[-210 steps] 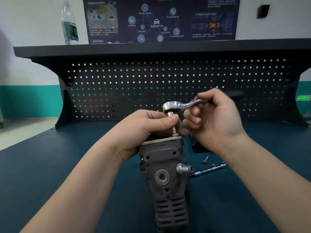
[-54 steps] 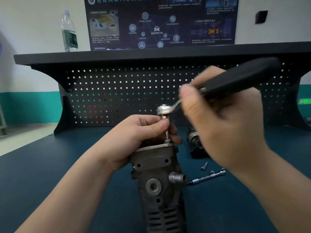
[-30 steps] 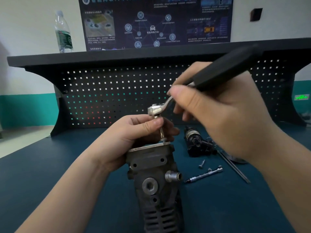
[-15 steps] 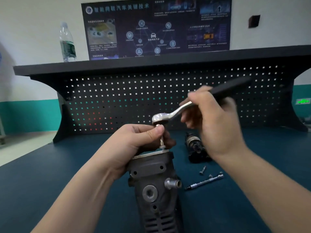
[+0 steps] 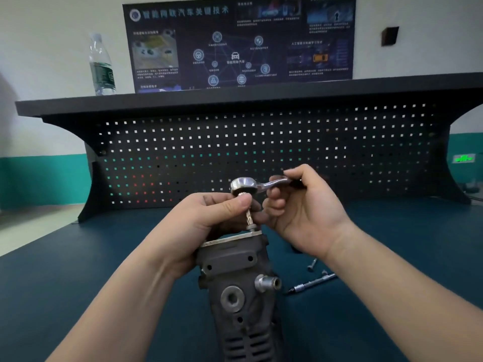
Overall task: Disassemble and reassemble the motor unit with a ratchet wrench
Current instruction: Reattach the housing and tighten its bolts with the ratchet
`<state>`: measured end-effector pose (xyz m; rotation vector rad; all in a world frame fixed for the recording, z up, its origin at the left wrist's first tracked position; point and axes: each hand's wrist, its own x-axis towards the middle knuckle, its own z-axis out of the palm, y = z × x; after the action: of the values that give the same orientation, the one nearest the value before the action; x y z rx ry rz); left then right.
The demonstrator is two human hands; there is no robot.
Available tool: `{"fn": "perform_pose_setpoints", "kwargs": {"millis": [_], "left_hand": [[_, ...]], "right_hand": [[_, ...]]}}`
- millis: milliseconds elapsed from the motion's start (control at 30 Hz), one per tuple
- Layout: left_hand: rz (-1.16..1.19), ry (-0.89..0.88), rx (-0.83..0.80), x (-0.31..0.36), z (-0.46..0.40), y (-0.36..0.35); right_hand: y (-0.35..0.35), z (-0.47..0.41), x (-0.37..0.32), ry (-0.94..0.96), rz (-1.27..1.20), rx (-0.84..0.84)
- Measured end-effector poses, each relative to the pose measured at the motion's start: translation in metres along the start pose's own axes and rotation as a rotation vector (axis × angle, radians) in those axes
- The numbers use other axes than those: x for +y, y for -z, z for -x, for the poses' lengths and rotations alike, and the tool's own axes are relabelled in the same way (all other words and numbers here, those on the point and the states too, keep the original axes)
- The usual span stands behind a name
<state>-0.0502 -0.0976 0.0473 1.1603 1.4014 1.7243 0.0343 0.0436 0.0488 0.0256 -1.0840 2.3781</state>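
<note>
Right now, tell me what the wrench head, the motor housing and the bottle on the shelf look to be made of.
Wrench head: polished, likely chromed steel; it shows mirror-bright highlights.
Motor housing: probably cast metal, unpainted; dull grey, rough surface with moulded slots and bosses.
Bottle: clear thin plastic, seemingly; see-through walls, green label band.

Illumination is even, diffuse indoor light of moderate brightness. The ratchet wrench head [image 5: 243,186] carries a bright specular highlight on its upper face. Below the wrench head, the motor unit [image 5: 239,288] is rendered dim, with little contrast in its vents. Above it, the pegboard [image 5: 261,152] stays dark; its holes show as bright points. Wide-angle distortion bows the shelf [image 5: 235,96] edge. Overall sharpness is soft; poster [image 5: 237,43] text is illegible.
</note>
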Motion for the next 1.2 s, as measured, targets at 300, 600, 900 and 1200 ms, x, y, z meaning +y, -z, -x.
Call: {"fn": "perform_pose_setpoints", "kwargs": {"millis": [300,600,900,1200], "left_hand": [[-0.028,-0.06,-0.012,-0.003,-0.001,0.002],[-0.022,-0.025,-0.043,-0.001,0.0,0.002],[-0.028,-0.058,-0.093,-0.003,-0.002,0.003],[-0.025,-0.013,-0.123,-0.001,0.0,0.007]], "right_hand": [[-0.03,0.045,-0.022,0.976,1.27,-0.192],[-0.008,0.008,-0.011,0.006,0.091,0.029],[-0.034,0.047,-0.014,1.175,1.222,-0.188],[-0.015,0.014,-0.011,0.286,0.179,0.077]]}}
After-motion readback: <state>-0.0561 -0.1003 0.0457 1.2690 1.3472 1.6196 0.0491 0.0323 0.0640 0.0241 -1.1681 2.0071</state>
